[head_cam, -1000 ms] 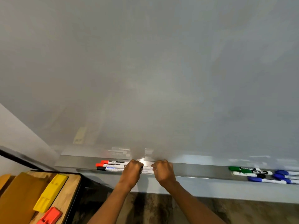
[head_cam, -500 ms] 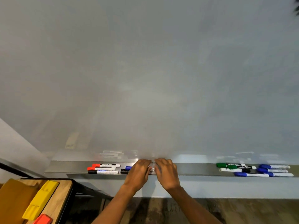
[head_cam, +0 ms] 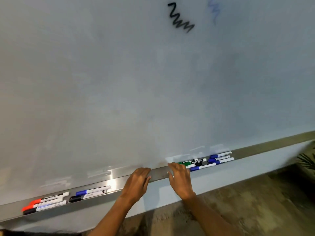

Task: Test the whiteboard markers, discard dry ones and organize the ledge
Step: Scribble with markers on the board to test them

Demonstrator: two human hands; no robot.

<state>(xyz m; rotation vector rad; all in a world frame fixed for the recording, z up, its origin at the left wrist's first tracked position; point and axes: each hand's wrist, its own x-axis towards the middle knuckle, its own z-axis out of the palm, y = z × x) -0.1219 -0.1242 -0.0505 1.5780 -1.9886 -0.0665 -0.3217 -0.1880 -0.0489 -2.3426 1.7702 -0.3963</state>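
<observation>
A metal ledge (head_cam: 158,172) runs under the whiteboard (head_cam: 119,82). My left hand (head_cam: 138,182) rests on the ledge's middle, fingers relaxed, holding nothing. My right hand (head_cam: 179,178) hovers just right of it with fingers spread, its fingertips near a green marker (head_cam: 185,162). Beside that lie a black marker (head_cam: 198,161) and several blue markers (head_cam: 219,158). On the left part lie red markers (head_cam: 34,202), a black marker (head_cam: 30,211), a blue marker (head_cam: 92,191) and another black one (head_cam: 76,199).
A black zigzag scribble (head_cam: 180,18) and a faint blue scribble (head_cam: 214,10) mark the top of the board. Below the ledge is a pale wall strip (head_cam: 221,176), then mottled brown floor (head_cam: 238,206). Plant leaves (head_cam: 306,160) show at the right edge.
The view has swung right and tilted; the table at the left has left the frame. Both hands let go of the markers at the left group and moved right along the ledge.
</observation>
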